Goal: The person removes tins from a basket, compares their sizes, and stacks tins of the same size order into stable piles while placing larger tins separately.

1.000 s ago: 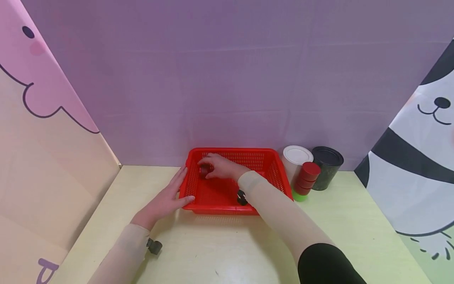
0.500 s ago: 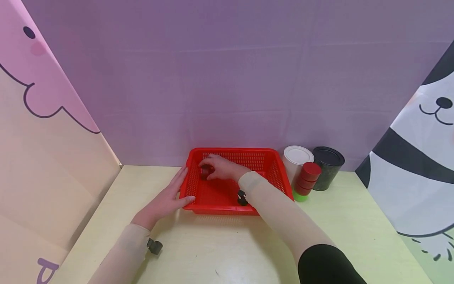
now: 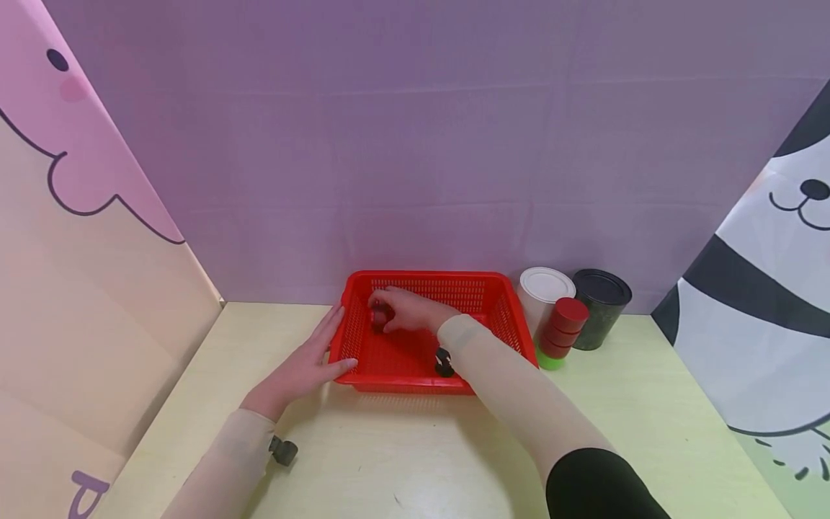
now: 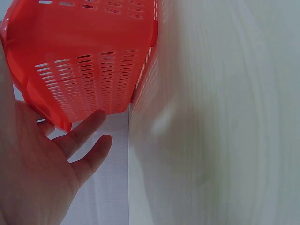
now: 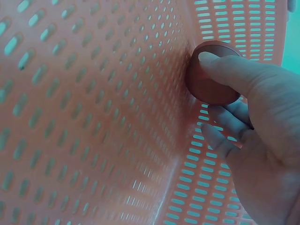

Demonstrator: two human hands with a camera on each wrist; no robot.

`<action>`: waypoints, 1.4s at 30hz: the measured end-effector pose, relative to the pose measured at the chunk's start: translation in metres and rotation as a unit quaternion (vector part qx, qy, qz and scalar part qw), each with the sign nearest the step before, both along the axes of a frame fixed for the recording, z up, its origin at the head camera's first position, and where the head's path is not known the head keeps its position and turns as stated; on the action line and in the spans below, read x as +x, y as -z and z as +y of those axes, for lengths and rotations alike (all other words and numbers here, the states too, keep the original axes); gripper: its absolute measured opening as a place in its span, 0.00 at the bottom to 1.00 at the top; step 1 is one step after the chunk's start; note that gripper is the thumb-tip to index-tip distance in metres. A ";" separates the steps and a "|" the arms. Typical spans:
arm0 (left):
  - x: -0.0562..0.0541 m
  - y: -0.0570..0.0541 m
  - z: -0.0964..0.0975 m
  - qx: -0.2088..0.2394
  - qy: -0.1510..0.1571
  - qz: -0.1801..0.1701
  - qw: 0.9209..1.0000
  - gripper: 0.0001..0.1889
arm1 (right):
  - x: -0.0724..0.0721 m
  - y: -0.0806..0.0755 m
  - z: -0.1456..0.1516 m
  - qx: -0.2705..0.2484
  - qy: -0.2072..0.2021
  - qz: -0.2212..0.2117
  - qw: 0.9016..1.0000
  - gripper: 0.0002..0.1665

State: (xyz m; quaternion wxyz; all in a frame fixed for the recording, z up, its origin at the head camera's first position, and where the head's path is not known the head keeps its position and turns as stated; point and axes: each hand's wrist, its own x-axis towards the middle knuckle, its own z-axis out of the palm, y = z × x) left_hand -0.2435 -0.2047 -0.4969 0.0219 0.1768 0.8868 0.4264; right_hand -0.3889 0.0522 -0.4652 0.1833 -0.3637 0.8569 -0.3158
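Observation:
A red plastic basket with slotted walls stands at the back of the table. Inside, near its left wall, my right hand pinches a dark red round block. The right wrist view has the thumb on the flat face of that block, with fingers behind it; it is close to the basket floor. My left hand rests on the basket's left side, fingers along the outer rim and thumb over the front left corner. In the left wrist view its fingers are extended beside the slotted wall.
Right of the basket stand a white-lidded canister and a dark canister with a black lid. Before them is a stack of red round blocks on a green piece. A purple backdrop rises behind the table.
My right hand has shifted slightly right and toward me within the basket, carrying the red block away from the left wall. My left hand has kept its place on the basket.

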 end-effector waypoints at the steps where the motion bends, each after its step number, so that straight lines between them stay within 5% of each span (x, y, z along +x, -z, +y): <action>1: 0.000 0.000 0.000 -0.001 0.000 0.000 1.000 0.61 | 0.000 0.000 0.000 -0.001 0.001 -0.006 1.000 0.36; 17: 0.001 0.001 0.001 -0.003 -0.002 0.006 1.000 0.61 | -0.003 0.004 0.001 -0.002 -0.014 -0.030 0.999 0.37; 42: 0.002 -0.002 0.001 -0.010 -0.005 0.007 1.000 0.61 | -0.006 -0.003 0.003 -0.008 -0.013 -0.007 1.000 0.41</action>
